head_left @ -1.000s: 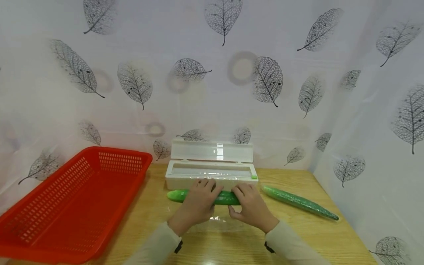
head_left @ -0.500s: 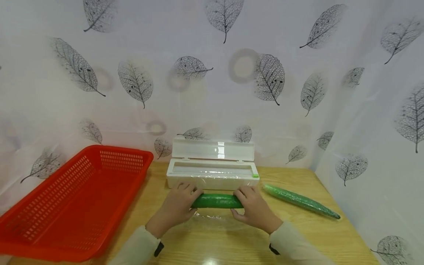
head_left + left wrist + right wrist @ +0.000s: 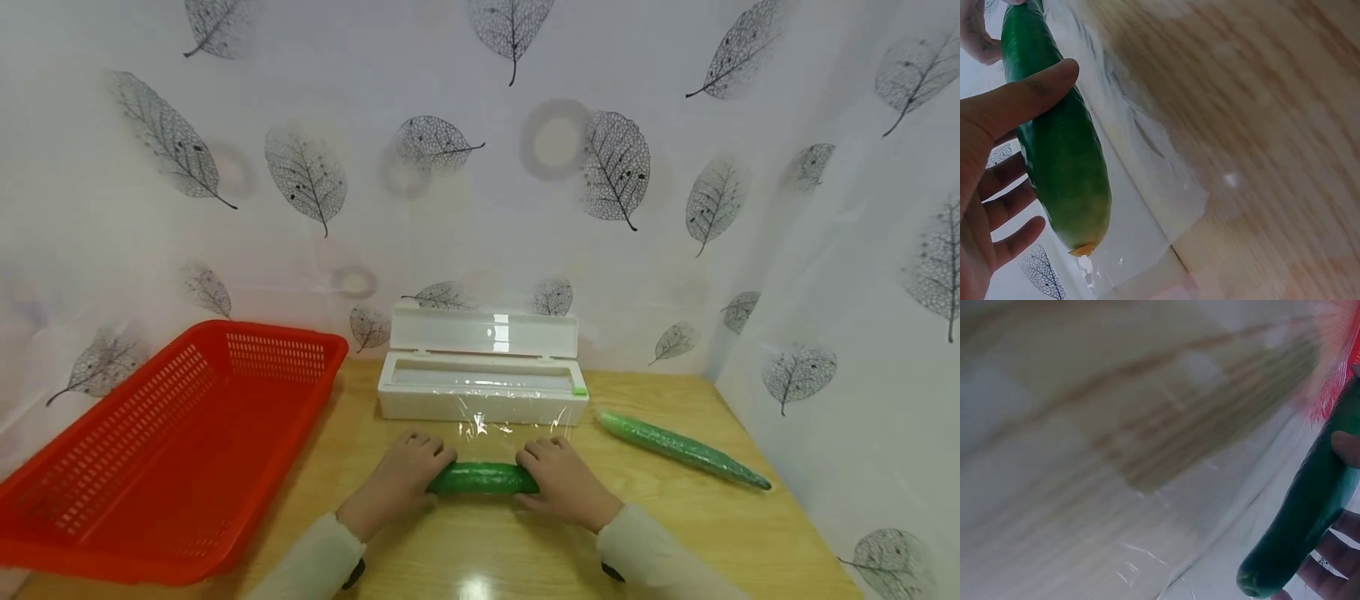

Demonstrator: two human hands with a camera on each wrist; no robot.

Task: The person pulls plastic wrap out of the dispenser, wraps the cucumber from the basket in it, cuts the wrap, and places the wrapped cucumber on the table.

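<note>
My forearms slant forward and inward, bringing my left hand and right hand level with each other, backs upward. I grip the cucumber with both, one toward either end, each thumb on the near side and fingers on the far side. It lies crosswise between me and the white box; whether it touches the table, I cannot tell.

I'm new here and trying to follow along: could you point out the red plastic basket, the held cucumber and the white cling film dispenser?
Red plastic basket (image 3: 276, 357): head view, on its slotted far wall.
Held cucumber (image 3: 483, 477): head view, on its middle.
White cling film dispenser (image 3: 435, 407): head view, on its front wall.
</note>
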